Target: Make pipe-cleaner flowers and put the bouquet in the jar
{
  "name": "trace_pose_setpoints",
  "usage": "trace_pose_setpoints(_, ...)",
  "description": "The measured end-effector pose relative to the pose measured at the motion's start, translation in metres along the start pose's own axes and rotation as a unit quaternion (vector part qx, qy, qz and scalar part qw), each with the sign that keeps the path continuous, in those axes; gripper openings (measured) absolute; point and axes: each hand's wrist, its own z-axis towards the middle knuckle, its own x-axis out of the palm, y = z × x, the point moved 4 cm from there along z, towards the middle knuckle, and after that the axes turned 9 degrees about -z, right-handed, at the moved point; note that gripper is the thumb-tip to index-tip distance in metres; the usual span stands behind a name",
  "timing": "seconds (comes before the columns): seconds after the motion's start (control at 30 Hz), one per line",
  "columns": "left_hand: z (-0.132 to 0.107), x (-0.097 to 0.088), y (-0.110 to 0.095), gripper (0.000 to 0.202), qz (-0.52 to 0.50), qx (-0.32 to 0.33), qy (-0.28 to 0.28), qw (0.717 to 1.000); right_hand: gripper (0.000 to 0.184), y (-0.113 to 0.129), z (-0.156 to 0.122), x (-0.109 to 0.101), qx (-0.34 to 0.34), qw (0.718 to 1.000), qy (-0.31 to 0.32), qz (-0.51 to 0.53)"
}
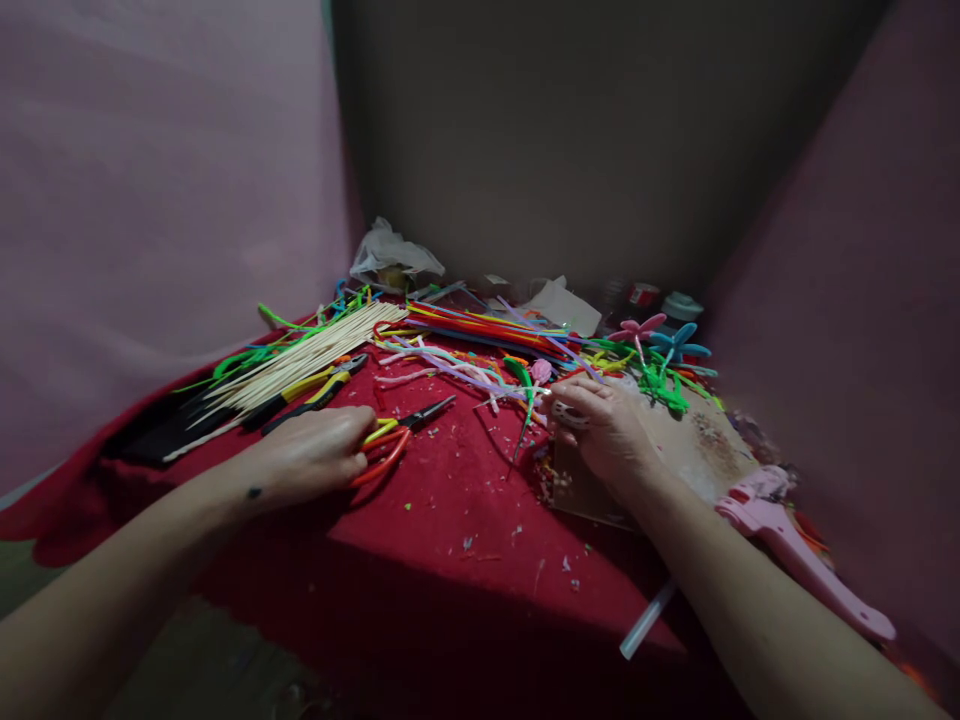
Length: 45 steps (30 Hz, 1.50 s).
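Note:
My left hand (330,445) is closed around the handles of needle-nose pliers (388,445) with red and yellow grips, their dark jaws pointing right over the red cloth. My right hand (596,415), with a ring on a finger, pinches a thin pale pipe cleaner (536,391) at its fingertips. Just beside those fingertips are a small pink bud shape (541,371) and a curved green pipe cleaner (519,375); whether they join the held piece, I cannot tell. Loose pastel pipe cleaners (442,362) lie behind, between both hands.
Wooden skewers (315,350) and yellow-black cutters (349,367) lie at left. Red and yellow pipe cleaners (487,328) are bundled at the back. A board (697,430) with pink and blue twisted shapes (679,343), a pink glue gun (802,550) and a glue stick (649,620) are at right.

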Motion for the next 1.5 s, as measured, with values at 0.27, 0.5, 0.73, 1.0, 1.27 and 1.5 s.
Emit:
trace_pose_setpoints(0.27,-0.032,0.033,-0.052,0.022,-0.297,-0.036,0.247,0.921,0.003,0.0,0.0,-0.001,0.017,0.999,-0.01,0.041)
trace_pose_setpoints(0.5,-0.05,0.076,-0.099,0.014,-0.469,-0.103,0.421,0.77,0.004,0.003,0.0,-0.002,0.025,0.996,-0.012,0.081)
trace_pose_setpoints(0.73,-0.038,0.088,-0.109,0.016,-0.531,-0.103,0.401,0.739,0.008,0.004,-0.001,-0.002,0.036,0.996,-0.023,0.077)
trace_pose_setpoints(1.0,-0.031,0.095,-0.108,0.015,-0.515,-0.097,0.372,0.767,0.01,0.004,-0.002,-0.001,0.035,0.996,-0.016,0.085)
trace_pose_setpoints(1.27,-0.031,0.094,-0.115,0.014,-0.435,-0.075,0.376,0.814,0.01,0.001,0.0,0.0,-0.001,0.997,0.019,0.076)
trace_pose_setpoints(1.5,-0.033,0.085,-0.115,0.033,-0.395,-0.07,0.33,0.855,0.015,0.006,-0.003,0.003,0.027,0.993,0.039,0.107)
